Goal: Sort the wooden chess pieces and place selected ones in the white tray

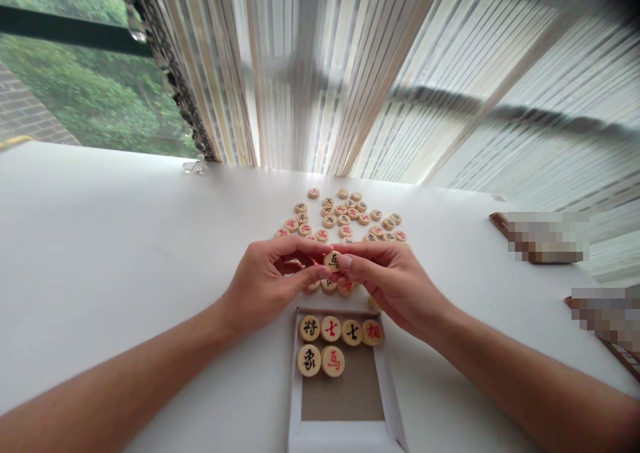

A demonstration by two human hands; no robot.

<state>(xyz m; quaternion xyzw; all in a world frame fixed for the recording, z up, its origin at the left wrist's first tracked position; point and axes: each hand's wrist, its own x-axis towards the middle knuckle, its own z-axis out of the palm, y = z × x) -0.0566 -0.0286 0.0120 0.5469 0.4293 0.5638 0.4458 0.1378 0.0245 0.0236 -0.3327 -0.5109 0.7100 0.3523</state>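
Between the fingertips of my left hand (280, 270) and my right hand (385, 270) is a round wooden xiangqi piece (333, 261) with a black character facing me. Both hands are closed on it, above the table just beyond an open white box (295, 386). Inside the box, a row along the far side runs from a black-marked piece (310, 328) to a red-marked one (373, 332). Nearer me lie a black-marked piece (309, 360) and a red-marked piece (333, 361). Several pieces under my hands are partly hidden.
Loose xiangqi pieces (345, 220) with red or black characters are scattered beyond my hands on the white table (150, 260). Two brown-edged objects, partly blurred out, are at the right, one farther back (520, 240). String curtains (320, 73) hang behind the table, by a window.
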